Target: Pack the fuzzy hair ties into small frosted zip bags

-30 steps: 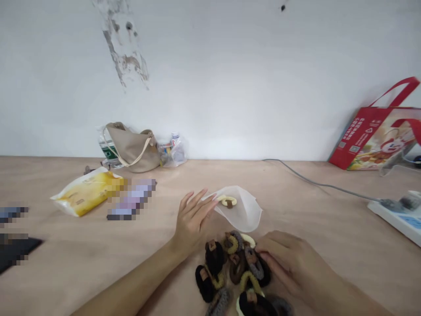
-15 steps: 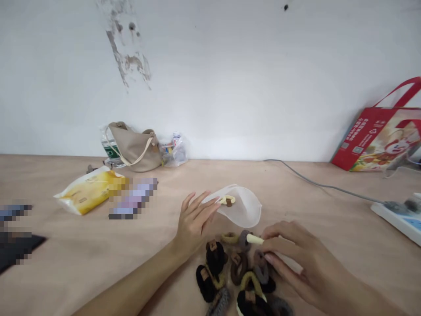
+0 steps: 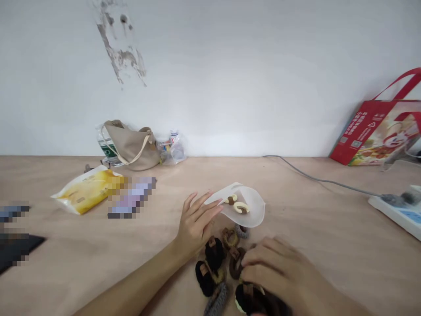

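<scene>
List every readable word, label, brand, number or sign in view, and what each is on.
No text can be quoted; nothing is legible.
Red gift bag: print too small and blurred to read.
Yellow packet: print too blurred.
Water bottle's green label: too small.
Power strip's blue label: too blurred.
Tags on the hair ties: no marks visible.
Pixelated patches: unreadable.

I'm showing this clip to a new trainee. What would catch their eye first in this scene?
The red gift bag stands out at the far right, by the wall. At centre, the left hand touches a translucent plastic pouch holding two cream-and-brown hair ties, while the right hand sits over a pile of dark fabric hair ties.
</scene>
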### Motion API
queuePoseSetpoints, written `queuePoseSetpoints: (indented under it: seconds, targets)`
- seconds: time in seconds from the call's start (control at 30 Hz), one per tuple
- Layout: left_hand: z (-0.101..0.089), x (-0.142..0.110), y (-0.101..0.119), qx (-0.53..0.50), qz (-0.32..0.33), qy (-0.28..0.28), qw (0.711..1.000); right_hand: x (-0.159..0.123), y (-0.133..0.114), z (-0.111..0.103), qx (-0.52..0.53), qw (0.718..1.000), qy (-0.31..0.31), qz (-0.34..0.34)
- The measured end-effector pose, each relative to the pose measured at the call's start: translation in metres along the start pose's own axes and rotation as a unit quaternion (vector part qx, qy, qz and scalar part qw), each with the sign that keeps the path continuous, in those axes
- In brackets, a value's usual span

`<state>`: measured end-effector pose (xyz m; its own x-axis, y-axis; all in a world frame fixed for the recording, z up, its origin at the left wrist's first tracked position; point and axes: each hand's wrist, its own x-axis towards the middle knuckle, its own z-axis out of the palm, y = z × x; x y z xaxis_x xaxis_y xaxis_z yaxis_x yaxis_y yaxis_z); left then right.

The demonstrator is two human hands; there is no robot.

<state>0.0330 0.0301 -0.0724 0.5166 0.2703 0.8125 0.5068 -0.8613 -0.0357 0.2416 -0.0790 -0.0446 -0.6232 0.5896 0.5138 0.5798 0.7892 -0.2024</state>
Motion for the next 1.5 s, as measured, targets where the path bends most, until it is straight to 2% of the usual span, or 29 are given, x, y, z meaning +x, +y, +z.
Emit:
queuePoseSetpoints:
  seconds: [0.07, 0.17, 0.27, 0.33, 0.37, 0.4, 0.47, 0.57, 0.63, 0.73, 0.87, 0.97, 1.1, 1.17, 1.33, 1.4, 1.5]
  targets:
    - [0.000, 0.000, 0.000, 0.001, 0.002, -0.001, 1.000, -0.005, -0.003, 0.013, -0.039, 0.999, 0.020, -0.021]
    - [-0.001, 0.000, 0.000, 0.002, 0.004, -0.001, 1.000, -0.013, -0.002, 0.022, -0.025, 0.999, 0.005, 0.023]
    - [0.000, -0.001, 0.000, 0.000, 0.005, 0.000, 1.000, -0.015, 0.004, 0.011, 0.024, 0.991, -0.031, 0.130]
    - [0.000, -0.001, 0.000, -0.001, 0.003, 0.000, 1.000, -0.014, 0.009, 0.001, 0.009, 0.983, -0.002, 0.184]
    - [0.000, -0.001, 0.000, -0.001, 0.001, -0.001, 1.000, -0.013, 0.011, -0.002, -0.008, 0.982, 0.018, 0.187]
    - [0.000, -0.001, 0.000, -0.002, -0.001, -0.002, 1.000, -0.013, 0.011, -0.004, -0.023, 0.984, 0.034, 0.172]
    - [-0.001, 0.000, 0.000, -0.002, 0.000, -0.001, 1.000, -0.011, 0.010, -0.001, -0.039, 0.994, 0.046, 0.093]
    - [-0.001, 0.000, 0.001, -0.001, 0.004, 0.002, 1.000, -0.011, 0.004, 0.016, -0.062, 0.997, 0.043, -0.031]
    - [-0.002, 0.001, 0.001, -0.001, 0.005, 0.000, 1.000, -0.011, 0.000, 0.028, -0.090, 0.992, 0.059, -0.069]
    - [-0.003, 0.000, 0.001, -0.003, 0.008, -0.006, 1.000, -0.009, -0.005, 0.032, -0.084, 0.990, 0.078, -0.077]
    - [-0.004, -0.002, 0.001, -0.011, 0.012, -0.011, 1.000, -0.001, -0.003, 0.009, -0.068, 0.992, 0.081, -0.073]
    - [-0.003, -0.003, 0.002, -0.015, 0.017, -0.014, 1.000, 0.007, 0.008, -0.008, -0.085, 0.993, 0.084, -0.014]
    - [-0.004, -0.001, 0.002, -0.016, 0.014, -0.018, 1.000, 0.010, 0.025, -0.014, -0.083, 0.985, 0.132, 0.075]
    - [-0.004, -0.001, 0.003, -0.017, 0.014, -0.014, 1.000, 0.006, 0.028, -0.013, -0.058, 0.987, 0.109, 0.102]
    - [-0.005, 0.001, 0.004, -0.012, 0.014, -0.008, 1.000, -0.012, 0.027, -0.006, -0.053, 0.986, -0.013, 0.160]
    - [-0.005, 0.001, 0.005, -0.009, 0.011, -0.007, 1.000, -0.018, 0.028, -0.002, -0.081, 0.983, -0.043, 0.161]
    - [-0.004, 0.001, 0.004, -0.007, 0.008, 0.001, 1.000, -0.020, 0.030, 0.000, -0.121, 0.982, -0.050, 0.137]
